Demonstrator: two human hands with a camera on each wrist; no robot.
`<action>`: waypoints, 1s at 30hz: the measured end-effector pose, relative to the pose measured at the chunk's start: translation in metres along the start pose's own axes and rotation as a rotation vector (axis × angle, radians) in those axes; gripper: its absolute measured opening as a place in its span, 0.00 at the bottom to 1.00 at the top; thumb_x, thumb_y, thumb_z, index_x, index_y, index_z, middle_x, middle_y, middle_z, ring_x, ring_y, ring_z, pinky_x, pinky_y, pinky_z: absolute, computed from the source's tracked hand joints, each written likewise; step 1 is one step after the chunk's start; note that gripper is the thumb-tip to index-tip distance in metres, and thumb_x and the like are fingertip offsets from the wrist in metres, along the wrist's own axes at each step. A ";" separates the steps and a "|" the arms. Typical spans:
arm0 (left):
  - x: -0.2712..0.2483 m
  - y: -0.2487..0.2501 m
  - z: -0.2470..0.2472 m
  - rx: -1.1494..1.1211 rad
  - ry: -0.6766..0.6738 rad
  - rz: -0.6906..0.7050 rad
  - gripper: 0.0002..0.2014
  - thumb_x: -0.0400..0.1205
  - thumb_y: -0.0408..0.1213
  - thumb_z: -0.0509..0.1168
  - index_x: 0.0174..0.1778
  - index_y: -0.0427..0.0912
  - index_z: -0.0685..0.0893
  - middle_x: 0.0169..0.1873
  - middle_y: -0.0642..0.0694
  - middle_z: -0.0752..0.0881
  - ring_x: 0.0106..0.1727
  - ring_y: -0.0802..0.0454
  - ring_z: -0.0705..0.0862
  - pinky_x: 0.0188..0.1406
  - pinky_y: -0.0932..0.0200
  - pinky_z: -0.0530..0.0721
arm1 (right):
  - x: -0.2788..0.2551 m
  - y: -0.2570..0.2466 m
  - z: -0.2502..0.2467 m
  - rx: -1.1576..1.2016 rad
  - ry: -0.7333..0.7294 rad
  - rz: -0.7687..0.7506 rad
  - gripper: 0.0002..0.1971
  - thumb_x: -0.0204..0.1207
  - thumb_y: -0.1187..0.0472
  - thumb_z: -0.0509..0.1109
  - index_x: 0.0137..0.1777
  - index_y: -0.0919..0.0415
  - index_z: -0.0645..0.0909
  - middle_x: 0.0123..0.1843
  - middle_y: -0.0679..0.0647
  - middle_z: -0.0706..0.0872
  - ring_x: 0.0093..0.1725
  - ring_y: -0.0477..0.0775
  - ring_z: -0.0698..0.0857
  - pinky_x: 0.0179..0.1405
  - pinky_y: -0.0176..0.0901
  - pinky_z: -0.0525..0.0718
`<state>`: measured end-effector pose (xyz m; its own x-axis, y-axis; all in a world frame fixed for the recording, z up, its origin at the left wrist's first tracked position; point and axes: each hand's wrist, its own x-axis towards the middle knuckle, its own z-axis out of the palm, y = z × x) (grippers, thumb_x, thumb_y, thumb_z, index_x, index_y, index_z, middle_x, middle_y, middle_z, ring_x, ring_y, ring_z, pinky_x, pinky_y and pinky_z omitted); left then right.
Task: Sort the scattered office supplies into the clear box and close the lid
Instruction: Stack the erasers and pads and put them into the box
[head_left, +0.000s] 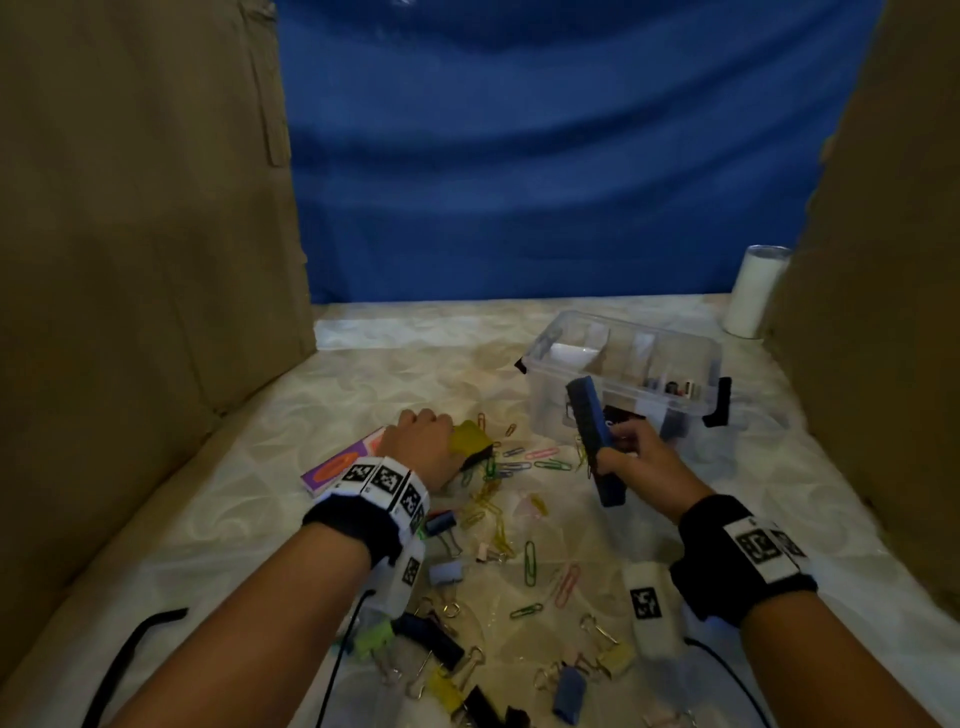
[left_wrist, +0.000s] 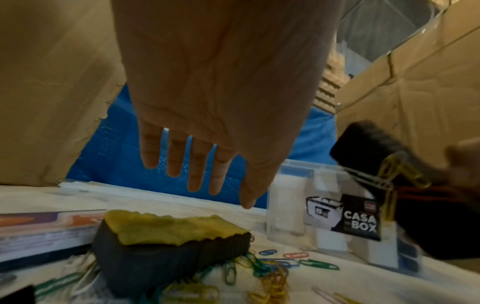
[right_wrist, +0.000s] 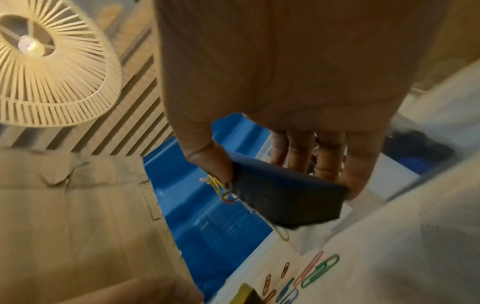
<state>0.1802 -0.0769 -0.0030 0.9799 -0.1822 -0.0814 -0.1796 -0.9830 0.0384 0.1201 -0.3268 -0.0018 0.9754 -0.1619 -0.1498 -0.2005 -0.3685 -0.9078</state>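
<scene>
The clear box (head_left: 621, 332) stands open at centre right, divided into compartments, with small items in its right end. My right hand (head_left: 623, 449) grips a blue block eraser (head_left: 592, 431) tilted in the air just in front of the box; yellow paper clips (right_wrist: 217, 185) cling to the eraser's end (right_wrist: 293, 203). My left hand (left_wrist: 197, 174) hovers with straight fingers just above a black block with a yellow top (left_wrist: 168, 236), holding nothing. Coloured paper clips (head_left: 535, 462) and binder clips (head_left: 447, 571) lie scattered over the pale tablecloth.
Cardboard walls (head_left: 145, 260) close in the left and right sides, with a blue sheet behind. A white cylinder (head_left: 753, 291) stands at the back right. A purple and orange packet (head_left: 337, 465) lies under my left wrist. Black cables (head_left: 135, 644) trail near the front edge.
</scene>
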 end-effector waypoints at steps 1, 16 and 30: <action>0.006 0.001 0.000 0.010 -0.026 -0.020 0.25 0.83 0.51 0.56 0.72 0.40 0.72 0.70 0.39 0.75 0.72 0.37 0.69 0.66 0.43 0.72 | -0.001 0.003 0.001 0.101 -0.022 0.013 0.23 0.75 0.68 0.68 0.70 0.62 0.68 0.62 0.60 0.81 0.53 0.57 0.81 0.53 0.49 0.79; 0.034 0.006 0.018 0.216 -0.116 0.028 0.13 0.81 0.42 0.62 0.59 0.45 0.83 0.52 0.45 0.87 0.51 0.43 0.86 0.48 0.54 0.82 | -0.008 0.007 0.004 0.712 -0.262 0.122 0.31 0.58 0.67 0.61 0.66 0.62 0.78 0.54 0.64 0.83 0.54 0.64 0.80 0.56 0.55 0.78; 0.016 -0.031 -0.027 -0.453 -0.076 -0.083 0.23 0.80 0.51 0.64 0.68 0.41 0.77 0.59 0.39 0.85 0.57 0.42 0.84 0.59 0.51 0.82 | -0.006 0.004 0.003 0.814 -0.187 0.128 0.24 0.74 0.63 0.50 0.67 0.67 0.76 0.58 0.76 0.82 0.42 0.63 0.82 0.34 0.47 0.82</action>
<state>0.2042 -0.0489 0.0216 0.9771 -0.1215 -0.1749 -0.0284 -0.8883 0.4583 0.1138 -0.3242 -0.0057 0.9631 0.0234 -0.2681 -0.2519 0.4289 -0.8675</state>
